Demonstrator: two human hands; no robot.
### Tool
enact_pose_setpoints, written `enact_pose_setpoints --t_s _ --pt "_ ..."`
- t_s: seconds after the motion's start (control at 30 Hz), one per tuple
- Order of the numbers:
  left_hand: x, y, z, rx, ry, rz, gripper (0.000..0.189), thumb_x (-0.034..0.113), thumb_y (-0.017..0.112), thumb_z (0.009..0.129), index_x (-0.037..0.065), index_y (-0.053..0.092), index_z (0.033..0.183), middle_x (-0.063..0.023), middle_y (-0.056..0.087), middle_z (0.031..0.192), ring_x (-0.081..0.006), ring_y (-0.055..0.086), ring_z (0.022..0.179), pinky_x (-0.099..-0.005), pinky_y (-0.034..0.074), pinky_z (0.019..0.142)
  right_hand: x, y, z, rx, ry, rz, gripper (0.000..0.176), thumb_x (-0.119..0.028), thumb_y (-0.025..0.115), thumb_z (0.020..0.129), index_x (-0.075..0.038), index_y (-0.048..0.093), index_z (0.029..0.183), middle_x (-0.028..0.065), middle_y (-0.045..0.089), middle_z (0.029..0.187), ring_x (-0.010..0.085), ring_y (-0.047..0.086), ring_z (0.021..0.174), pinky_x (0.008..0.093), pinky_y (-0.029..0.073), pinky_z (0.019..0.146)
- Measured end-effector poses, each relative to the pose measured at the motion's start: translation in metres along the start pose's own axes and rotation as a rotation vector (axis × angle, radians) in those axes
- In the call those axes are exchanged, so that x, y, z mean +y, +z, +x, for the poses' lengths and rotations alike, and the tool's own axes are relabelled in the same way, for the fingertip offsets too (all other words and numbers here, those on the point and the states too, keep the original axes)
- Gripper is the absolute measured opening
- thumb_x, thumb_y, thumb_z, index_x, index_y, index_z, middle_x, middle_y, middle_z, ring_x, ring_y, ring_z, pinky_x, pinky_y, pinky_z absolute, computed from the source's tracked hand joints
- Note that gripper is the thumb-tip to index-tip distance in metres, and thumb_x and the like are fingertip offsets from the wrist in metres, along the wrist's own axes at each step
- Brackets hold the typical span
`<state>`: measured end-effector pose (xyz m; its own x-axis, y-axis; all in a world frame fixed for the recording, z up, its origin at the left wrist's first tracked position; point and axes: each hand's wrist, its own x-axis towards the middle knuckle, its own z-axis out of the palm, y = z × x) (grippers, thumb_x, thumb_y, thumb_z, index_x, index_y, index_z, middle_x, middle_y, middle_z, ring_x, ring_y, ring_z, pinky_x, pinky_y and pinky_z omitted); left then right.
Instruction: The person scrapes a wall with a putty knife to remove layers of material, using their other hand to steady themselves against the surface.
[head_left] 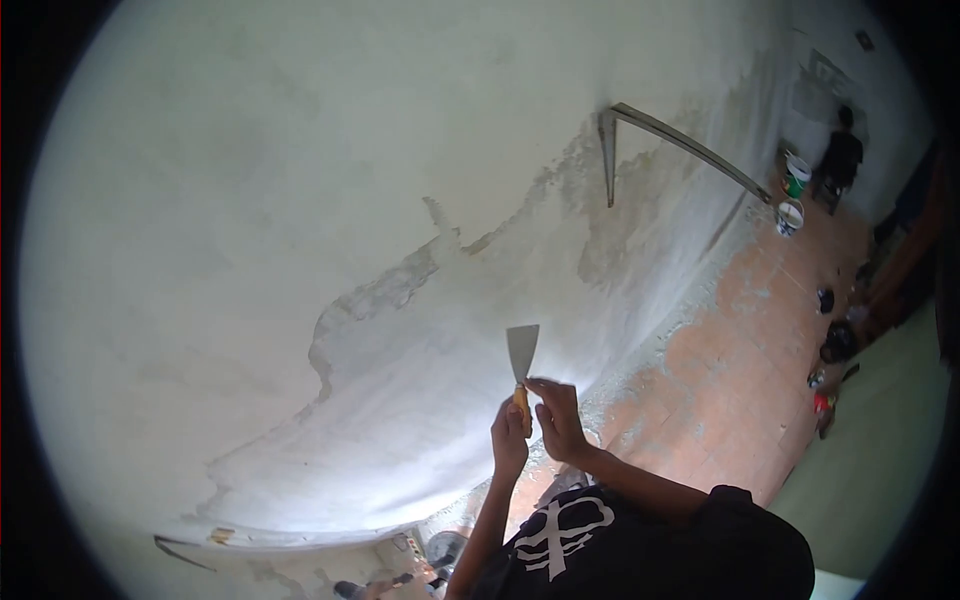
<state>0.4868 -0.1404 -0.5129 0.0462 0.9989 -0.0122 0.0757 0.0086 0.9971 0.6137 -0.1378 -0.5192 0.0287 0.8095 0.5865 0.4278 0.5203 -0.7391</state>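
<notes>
In the head view my left hand (509, 440) is closed around the wooden handle of a putty knife (522, 350). Its flat, widening blade points up, in front of the wall. Close at its right is my right hand (560, 420), with thumb and fingers apart and the fingertips at the base of the blade. Whether they press on it is hard to see. Behind both hands stretches a pale wall (250, 200) with a ragged, patched lower area (390, 285).
A metal bracket (690, 152) juts from the wall. Buckets (789, 216) stand at the far right near another person (842, 155). Small items, one a red object (822, 402), lie along the right of the stained tiled floor (720, 400).
</notes>
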Motion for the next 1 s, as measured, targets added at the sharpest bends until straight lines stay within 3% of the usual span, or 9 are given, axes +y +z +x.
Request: enact_pose_setpoints --t_s 0.1,0.2,0.3,0.4,0.5,0.7,1.0 --pt "0.028 0.011 0.001 0.072 0.118 -0.015 0.038 0.029 0.04 0.105 -0.002 0.049 0.125 -0.0026 0.051 0.072 -0.0094 0.051 0.061 -0.0257 0.043 0.054 -0.001 -0.013 0.046 0.086 -0.038 -0.049 0.047 -0.01 0.051 0.093 -0.001 0.044 0.139 0.019 0.05 0.134 0.0363 0.047 0.122 0.0442 0.036 0.103" --pt "0.05 0.014 0.013 0.144 0.188 0.138 0.032 0.023 0.042 0.104 -0.002 0.046 0.125 -0.0041 0.052 0.075 -0.0095 0.05 0.059 -0.0262 0.043 0.053 -0.001 -0.018 0.094 -0.02 -0.224 -0.17 0.063 0.001 0.052 0.084 -0.002 0.037 0.145 0.0203 0.041 0.145 0.0367 0.043 0.13 0.0441 0.038 0.103" --pt "0.062 0.014 0.045 0.257 0.322 0.317 0.032 0.024 0.039 0.105 0.001 0.045 0.127 -0.0065 0.058 0.088 -0.0078 0.048 0.061 -0.025 0.041 0.053 0.005 -0.007 0.129 -0.084 -0.297 -0.266 0.066 0.002 0.054 0.083 -0.002 0.036 0.146 0.0189 0.04 0.147 0.0346 0.044 0.131 0.0435 0.039 0.102" --pt "0.073 0.006 0.091 0.311 0.544 0.354 0.034 0.026 0.038 0.105 0.001 0.047 0.126 -0.0059 0.061 0.086 -0.0076 0.048 0.06 -0.0255 0.04 0.053 0.01 0.011 0.151 0.0 -0.343 -0.316 0.068 -0.002 0.057 0.082 -0.003 0.035 0.146 0.0166 0.041 0.147 0.032 0.046 0.129 0.0426 0.041 0.1" --pt "0.068 0.008 0.099 0.334 0.43 0.329 0.036 0.026 0.037 0.105 0.0 0.049 0.128 -0.0046 0.061 0.083 -0.0071 0.047 0.059 -0.025 0.04 0.053 0.013 0.018 0.163 0.008 -0.35 -0.372 0.066 -0.019 0.062 0.085 -0.004 0.038 0.145 0.0166 0.041 0.147 0.0313 0.045 0.131 0.0407 0.041 0.101" --pt "0.059 0.019 0.096 0.314 0.417 0.322 0.039 0.023 0.035 0.105 -0.001 0.05 0.133 -0.0031 0.06 0.079 -0.0052 0.044 0.057 -0.0236 0.037 0.05 0.027 0.017 0.163 0.054 -0.373 -0.588 0.063 -0.025 0.057 0.088 -0.002 0.04 0.143 0.0159 0.043 0.145 0.0306 0.044 0.133 0.04 0.039 0.104" --pt "0.053 0.025 0.101 0.36 0.441 0.375 0.041 0.023 0.036 0.105 -0.001 0.049 0.136 -0.0029 0.057 0.071 -0.0048 0.041 0.052 -0.0239 0.035 0.048 0.037 0.025 0.174 0.153 -0.46 -0.43 0.058 -0.019 0.052 0.088 0.006 0.041 0.14 0.0218 0.045 0.142 0.0338 0.048 0.129 0.0389 0.045 0.102"
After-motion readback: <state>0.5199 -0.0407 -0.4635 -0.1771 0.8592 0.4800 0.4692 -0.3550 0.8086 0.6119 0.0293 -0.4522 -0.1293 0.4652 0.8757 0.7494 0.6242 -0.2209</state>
